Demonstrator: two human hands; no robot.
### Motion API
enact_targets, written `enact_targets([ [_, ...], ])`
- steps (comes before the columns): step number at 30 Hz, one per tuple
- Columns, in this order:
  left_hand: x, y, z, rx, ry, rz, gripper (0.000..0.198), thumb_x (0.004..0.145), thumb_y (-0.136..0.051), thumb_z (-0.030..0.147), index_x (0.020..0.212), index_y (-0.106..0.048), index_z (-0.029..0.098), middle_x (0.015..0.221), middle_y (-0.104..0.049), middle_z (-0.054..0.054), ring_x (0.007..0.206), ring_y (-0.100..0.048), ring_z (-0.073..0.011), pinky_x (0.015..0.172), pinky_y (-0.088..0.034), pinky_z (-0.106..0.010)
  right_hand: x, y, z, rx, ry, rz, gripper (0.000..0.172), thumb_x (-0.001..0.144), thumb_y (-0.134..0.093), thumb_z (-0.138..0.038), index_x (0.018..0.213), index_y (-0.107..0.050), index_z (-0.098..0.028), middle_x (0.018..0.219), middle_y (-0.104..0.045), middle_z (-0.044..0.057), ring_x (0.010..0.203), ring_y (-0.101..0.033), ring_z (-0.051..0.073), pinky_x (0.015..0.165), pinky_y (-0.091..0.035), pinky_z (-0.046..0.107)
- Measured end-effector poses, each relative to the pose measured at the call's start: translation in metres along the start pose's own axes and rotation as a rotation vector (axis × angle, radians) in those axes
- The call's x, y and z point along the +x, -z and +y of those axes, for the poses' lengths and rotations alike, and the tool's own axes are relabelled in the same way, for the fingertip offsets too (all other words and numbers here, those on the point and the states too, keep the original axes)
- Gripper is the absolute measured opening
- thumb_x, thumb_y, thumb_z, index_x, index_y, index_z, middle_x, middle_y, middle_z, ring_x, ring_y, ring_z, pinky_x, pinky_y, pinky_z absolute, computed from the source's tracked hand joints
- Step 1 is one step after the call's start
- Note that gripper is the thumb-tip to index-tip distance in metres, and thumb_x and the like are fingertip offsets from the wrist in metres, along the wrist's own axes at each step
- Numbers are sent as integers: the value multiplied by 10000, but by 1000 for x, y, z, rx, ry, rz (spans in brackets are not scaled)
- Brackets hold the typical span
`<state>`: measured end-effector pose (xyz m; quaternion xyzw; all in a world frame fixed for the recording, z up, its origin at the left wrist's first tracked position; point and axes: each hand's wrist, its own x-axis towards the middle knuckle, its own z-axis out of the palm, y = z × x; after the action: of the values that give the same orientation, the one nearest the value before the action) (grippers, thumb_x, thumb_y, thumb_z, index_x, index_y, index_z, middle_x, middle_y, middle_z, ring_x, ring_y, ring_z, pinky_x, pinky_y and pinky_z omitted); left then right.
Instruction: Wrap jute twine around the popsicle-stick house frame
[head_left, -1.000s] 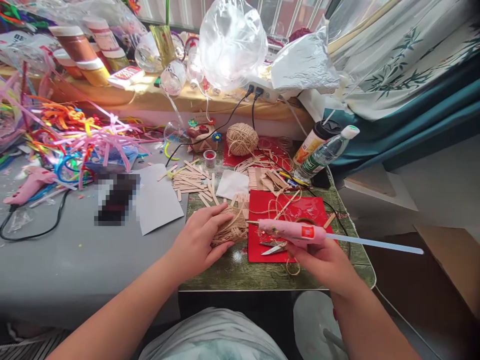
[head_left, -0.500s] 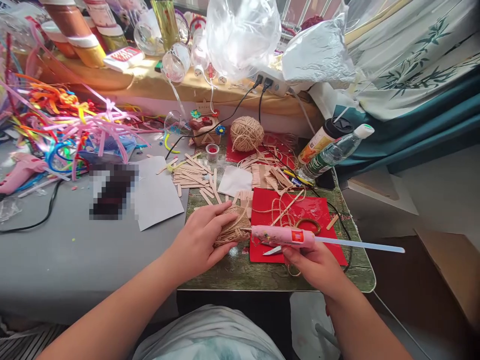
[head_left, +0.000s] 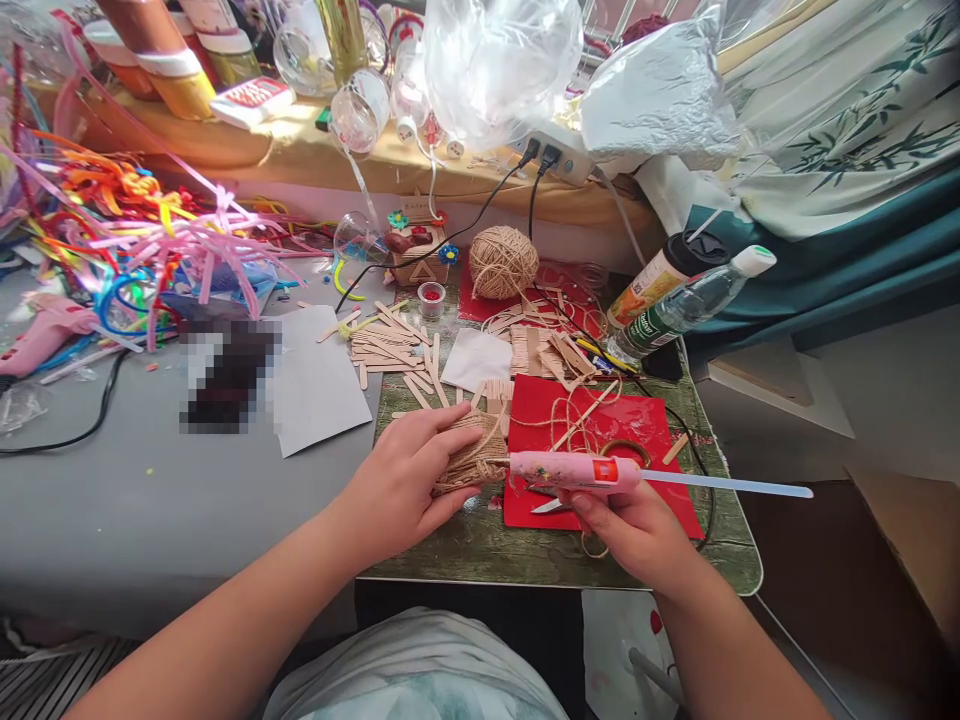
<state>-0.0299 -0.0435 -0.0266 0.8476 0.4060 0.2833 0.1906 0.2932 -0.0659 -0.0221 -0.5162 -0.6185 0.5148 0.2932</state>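
Observation:
My left hand (head_left: 412, 465) grips a twine-wrapped piece (head_left: 474, 455) from its left side, fingers over the top and thumb along the lower edge. My right hand (head_left: 626, 520) is closed around a pink glue gun (head_left: 555, 470), held level with its nozzle pointing left at the right end of the twine-wrapped piece. A translucent glue stick (head_left: 735, 486) sticks out of the gun's back. Beneath the gun lies a red sheet (head_left: 645, 425) with loose twine, a wooden stick and scissors (head_left: 626, 452), partly hidden.
Wooden sticks (head_left: 386, 345), a twine ball (head_left: 503, 262) and a small decorated box (head_left: 421, 258) sit behind. A bottle (head_left: 675, 310) and a cup (head_left: 660, 275) stand at the right. Black cables cross the table. Pipe cleaners (head_left: 202, 235) and white paper (head_left: 315, 380) are on the left.
The whole view has shifted slightly, with most things a little farther right. Both hands keep their holds, and the nozzle stays at the end of the twine-wrapped piece.

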Motion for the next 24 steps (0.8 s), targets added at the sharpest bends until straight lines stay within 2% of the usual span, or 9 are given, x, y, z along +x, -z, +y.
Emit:
enact_targets([
  [6, 0, 1, 1, -1, 4, -4, 578, 986, -692, 309, 1516, -467, 255, 1622, -501, -166, 1413, -549, -332, 1154, -477, -532, 2, 3, 5, -52, 60, -22, 297, 1018, -682, -472, 1089, -795, -207, 952, -797, 73, 913, -754, 244, 870, -633, 338],
  [8, 0, 1, 1, 1, 8, -7, 579, 991, -687, 315, 1521, -461, 254, 1625, -498, -165, 1414, -548, -331, 1161, -472, -534, 3, 4, 6, -73, 62, -39, 316, 1025, -668, -473, 1125, -799, -204, 974, -805, 79, 924, -760, 254, 861, -634, 345],
  [11, 0, 0, 0, -3, 1, -2, 589, 994, -686, 336, 1526, -449, 247, 1616, -503, -174, 1411, -546, -330, 1163, -467, -538, 5, 4, 7, -133, 52, -66, 342, 1036, -645, -482, 1147, -814, -205, 906, -808, 67, 849, -757, 249, 792, -631, 340],
  [13, 0, 0, 0, -9, -2, -1, 605, 990, -692, 343, 1533, -441, 254, 1611, -508, -176, 1412, -545, -334, 1159, -469, -541, 7, 4, 9, -163, 55, -63, 344, 1033, -645, -491, 1113, -828, -211, 886, -812, 62, 830, -756, 248, 779, -625, 340],
  [18, 1, 1, 0, -17, 0, 1, 602, 983, -692, 324, 1531, -447, 268, 1609, -509, -173, 1401, -556, -339, 1146, -479, -548, 8, 2, 14, -173, 59, -38, 350, 1023, -651, -506, 1047, -841, -214, 972, -830, 82, 911, -769, 277, 857, -632, 375],
  [24, 1, 1, 0, -19, -3, -3, 590, 987, -685, 316, 1523, -448, 257, 1605, -510, -179, 1410, -548, -338, 1146, -482, -551, 7, 0, 18, -172, 29, -14, 355, 999, -675, -535, 953, -836, -222, 875, -803, 75, 938, -763, 304, 874, -640, 412],
])
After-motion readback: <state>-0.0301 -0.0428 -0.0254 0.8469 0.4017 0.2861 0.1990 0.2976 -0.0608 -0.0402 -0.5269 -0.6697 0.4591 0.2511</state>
